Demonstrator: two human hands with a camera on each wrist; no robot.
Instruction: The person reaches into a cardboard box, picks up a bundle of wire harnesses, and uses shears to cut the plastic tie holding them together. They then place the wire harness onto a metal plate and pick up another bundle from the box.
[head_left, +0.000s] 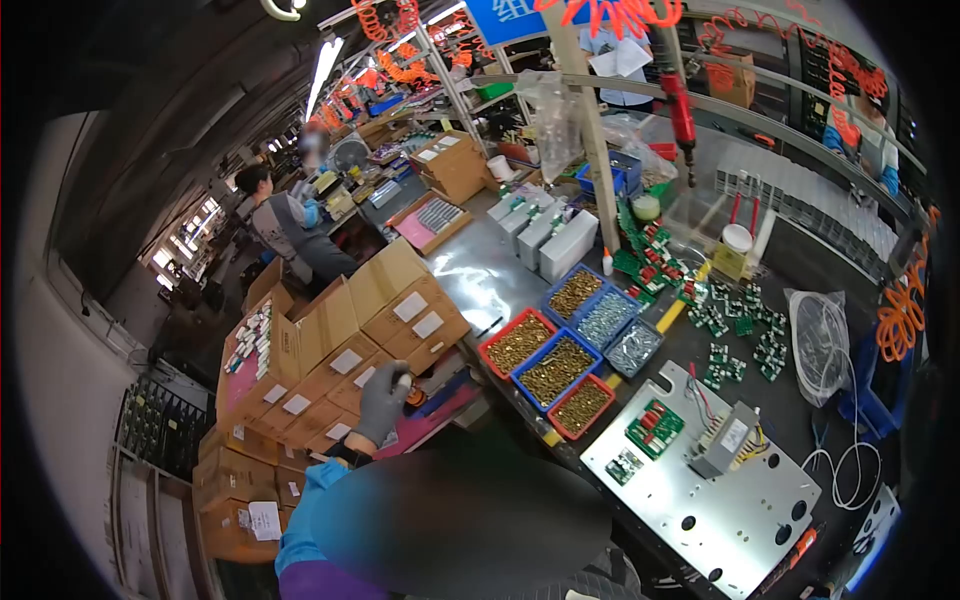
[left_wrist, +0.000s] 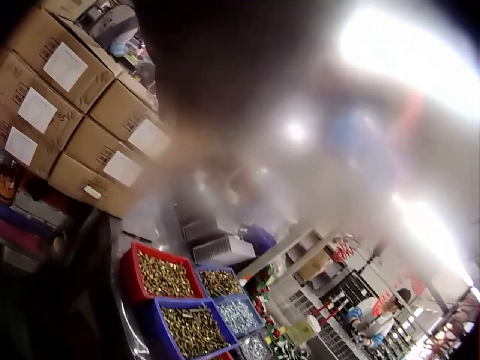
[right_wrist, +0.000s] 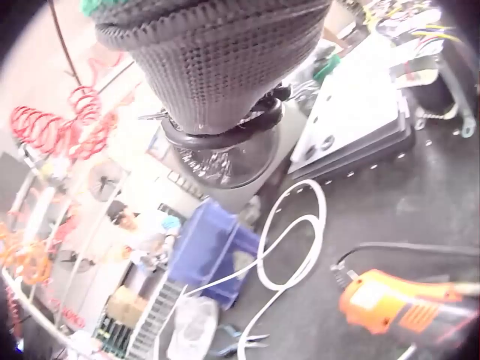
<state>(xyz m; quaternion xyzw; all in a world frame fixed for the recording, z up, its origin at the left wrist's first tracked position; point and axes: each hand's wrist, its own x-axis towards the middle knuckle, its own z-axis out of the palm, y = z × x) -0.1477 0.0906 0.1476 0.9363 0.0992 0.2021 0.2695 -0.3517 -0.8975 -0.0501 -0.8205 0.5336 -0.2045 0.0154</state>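
In the head view my left hand (head_left: 378,405), in a grey glove, is raised beside the stacked cardboard boxes (head_left: 345,335). A small white spot (head_left: 404,381) shows at its fingertips, and a round orange-brown thing (head_left: 414,396) appears close by. A dark blur covers the hand in the left wrist view. My right hand (right_wrist: 221,71), also in a grey knit glove, is hidden in the head view. In the right wrist view its far end overlaps a round black rim (right_wrist: 225,135) with small shiny metal pieces (right_wrist: 217,166) below; I cannot tell whether it holds this.
Red and blue bins (head_left: 553,372) hold screws on the bench. A metal plate (head_left: 700,480) carries a transformer (head_left: 725,440) and a green circuit board (head_left: 655,428). Loose circuit boards (head_left: 770,350) lie behind. A red screwdriver (head_left: 681,115) hangs overhead. An orange tool (right_wrist: 382,301) lies near white cable (right_wrist: 319,217).
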